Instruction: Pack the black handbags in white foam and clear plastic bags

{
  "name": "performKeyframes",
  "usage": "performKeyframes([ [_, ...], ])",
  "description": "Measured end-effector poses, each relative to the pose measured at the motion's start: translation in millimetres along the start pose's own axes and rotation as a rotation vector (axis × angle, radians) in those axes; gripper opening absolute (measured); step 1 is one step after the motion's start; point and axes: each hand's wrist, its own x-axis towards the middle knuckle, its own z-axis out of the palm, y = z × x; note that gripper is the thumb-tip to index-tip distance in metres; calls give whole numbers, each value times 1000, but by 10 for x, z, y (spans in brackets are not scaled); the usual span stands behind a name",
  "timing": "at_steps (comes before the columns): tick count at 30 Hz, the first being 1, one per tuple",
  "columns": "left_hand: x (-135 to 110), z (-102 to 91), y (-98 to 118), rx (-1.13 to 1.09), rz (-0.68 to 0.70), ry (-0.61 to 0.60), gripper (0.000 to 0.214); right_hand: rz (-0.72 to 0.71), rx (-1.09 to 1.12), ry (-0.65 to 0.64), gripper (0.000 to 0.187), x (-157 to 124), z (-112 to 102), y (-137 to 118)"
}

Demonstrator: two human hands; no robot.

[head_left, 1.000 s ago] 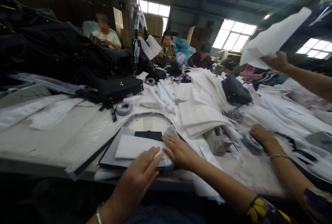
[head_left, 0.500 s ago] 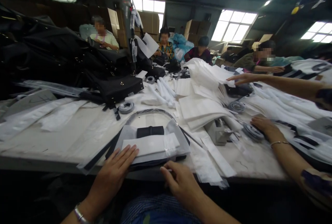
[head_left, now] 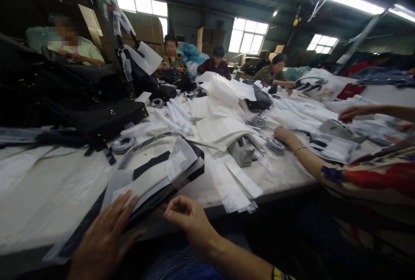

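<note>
Paper wrapping [head_left: 152, 182], white and thin, covers most of a flat black piece [head_left: 151, 164] that lies at the near edge of the table [head_left: 39, 193], right in front of us. A clear sleeve seems to lie around both, though we cannot make out where it ends.

Our left hand [head_left: 103, 237] lies flat on the near end of the wrapping, fingers spread apart and gripping nothing. Our right hand [head_left: 186, 219] hangs just beside the near edge of the piece, fingers curled in toward the thumb. We cannot tell whether it pinches anything.

To the right of the piece, loose white strips [head_left: 233, 182] lie on the table and overhang its edge. Beyond them stands a grey tape dispenser [head_left: 241, 152], and behind that a spread stack of white sheets [head_left: 220, 128].

Off to the left, a grey strap coil [head_left: 122, 144] lies beside a heap of black bags [head_left: 103, 118].

On our right, a co-worker's hand [head_left: 284, 135], bracelet at the wrist, rests against a second coil [head_left: 275, 145]. More people sit along the far side of the table.
</note>
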Motion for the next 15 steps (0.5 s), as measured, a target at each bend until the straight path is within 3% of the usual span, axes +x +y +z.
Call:
performKeyframes([
  [2, 4, -1, -1, 15, -38, 59, 70, -39, -12, -68, 25, 28, 36, -31],
  [4, 28, -9, 9, 36, -81, 96, 68, -148, -173, -135, 22, 71, -36, -105],
  [6, 61, -10, 28, 43, -114, 106, 67, -359, -513, -155, 21, 134, -252, -210],
  [9, 108, 14, 66, 21, -131, 100, 64, -625, -1151, -32, 27, 259, -798, -368],
  [12, 141, 58, 103, -30, -165, 96, 60, -551, -1614, 110, 38, 392, -1369, -470],
  [15, 161, 102, 115, -59, -244, 111, 59, -506, -1735, 89, 23, 516, -1693, -522],
])
